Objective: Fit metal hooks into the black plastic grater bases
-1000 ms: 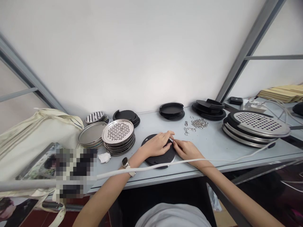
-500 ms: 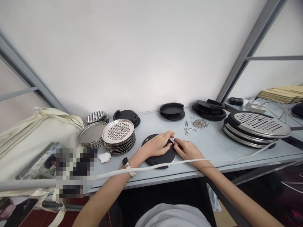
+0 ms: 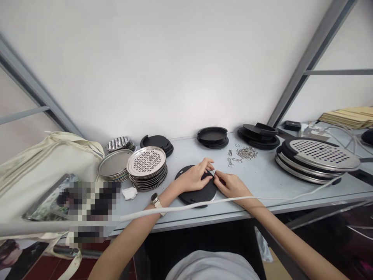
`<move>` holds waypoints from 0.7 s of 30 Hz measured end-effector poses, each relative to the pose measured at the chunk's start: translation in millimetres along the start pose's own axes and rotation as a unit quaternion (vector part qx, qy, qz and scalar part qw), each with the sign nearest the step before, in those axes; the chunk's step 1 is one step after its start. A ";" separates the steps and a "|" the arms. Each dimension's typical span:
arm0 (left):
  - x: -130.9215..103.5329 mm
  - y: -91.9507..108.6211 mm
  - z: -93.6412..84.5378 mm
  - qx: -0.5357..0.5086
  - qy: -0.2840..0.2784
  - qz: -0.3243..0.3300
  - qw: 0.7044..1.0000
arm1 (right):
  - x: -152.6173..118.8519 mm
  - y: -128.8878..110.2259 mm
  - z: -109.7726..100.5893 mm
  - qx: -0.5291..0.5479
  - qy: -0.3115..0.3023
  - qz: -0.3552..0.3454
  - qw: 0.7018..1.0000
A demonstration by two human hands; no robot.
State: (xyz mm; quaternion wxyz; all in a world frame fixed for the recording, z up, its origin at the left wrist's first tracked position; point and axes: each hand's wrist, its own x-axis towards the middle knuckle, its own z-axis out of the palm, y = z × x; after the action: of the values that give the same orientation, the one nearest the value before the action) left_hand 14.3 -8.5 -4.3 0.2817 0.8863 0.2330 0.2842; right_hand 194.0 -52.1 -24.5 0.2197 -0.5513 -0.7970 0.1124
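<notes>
A black round disc [image 3: 198, 194] with a thin metal rim showing at its right edge lies near the table's front. My left hand [image 3: 196, 177] rests on it with fingers apart, thumb and fingertips near the disc's upper right edge. At that same edge my right hand [image 3: 230, 184] pinches a small, thin metal piece [image 3: 213, 173], possibly a clip, though most of it is hidden by the fingers. Beyond my hands lies a pile of metal clips [image 3: 246, 153], with a few loose ones [image 3: 230, 162] beside it.
Left of the disc stand a stack of grater plates [image 3: 147, 162], plain metal discs [image 3: 114, 164] and a crumpled white scrap [image 3: 129, 193]. Black round parts [image 3: 212, 137] line the wall. Perforated plates [image 3: 319, 153] are stacked right. A white cable [image 3: 180, 207] crosses in front.
The fingers of my left hand have lifted and spread slightly above the disc's edge. My right hand keeps its pinch in nearly the same place.
</notes>
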 end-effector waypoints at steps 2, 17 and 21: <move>0.2 -1.0 0.3 -0.009 0.004 -0.006 1.000 | 0.2 0.1 0.1 -0.005 -0.001 -0.001 1.000; 1.3 -1.5 0.2 -0.041 0.011 -0.027 0.999 | 0.2 1.4 1.5 -0.011 0.002 -0.005 1.000; 1.4 -2.6 0.5 -0.042 0.012 -0.030 0.999 | 0.6 1.6 1.5 -0.009 0.001 -0.002 1.000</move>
State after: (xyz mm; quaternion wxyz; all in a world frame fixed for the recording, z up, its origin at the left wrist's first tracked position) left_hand 15.0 -5.9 -5.7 0.3239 0.8629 0.2510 0.2958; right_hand 194.4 -50.9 -26.4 0.2160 -0.5517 -0.7988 0.1039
